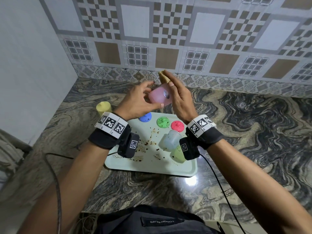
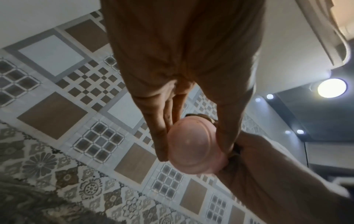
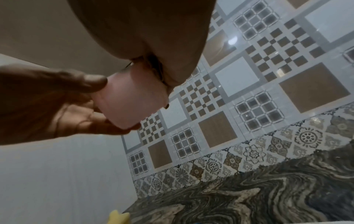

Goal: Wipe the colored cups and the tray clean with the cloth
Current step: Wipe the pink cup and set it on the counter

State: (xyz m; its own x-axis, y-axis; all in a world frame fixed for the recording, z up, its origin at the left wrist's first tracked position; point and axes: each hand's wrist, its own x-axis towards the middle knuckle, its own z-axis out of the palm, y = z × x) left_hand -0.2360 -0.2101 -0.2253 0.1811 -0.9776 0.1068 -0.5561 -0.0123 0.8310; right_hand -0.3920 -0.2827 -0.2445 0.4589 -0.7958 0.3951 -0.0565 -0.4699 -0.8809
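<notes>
A person's left hand [image 1: 135, 102] grips a pink cup [image 1: 160, 97] above the marbled desk [image 1: 244, 132], thumb and fingers [image 2: 162, 136] curled around its base, the cup lying on its side with its long axis running left to right and its mouth toward the right hand [image 1: 180, 100]. That hand's fingers lie nearly straight, pressing a tan cloth [image 1: 164, 76] against the cup's mouth. Below, a pale tray [image 1: 152, 168] spattered with brown specks holds blue [image 1: 145, 117], green [image 1: 163, 122] and red [image 1: 177, 125] speckled pieces, a clear cup [image 1: 171, 140] and a light green cup [image 1: 177, 154]. A yellow cup [image 1: 103, 107] stands on the desk left of the tray.
</notes>
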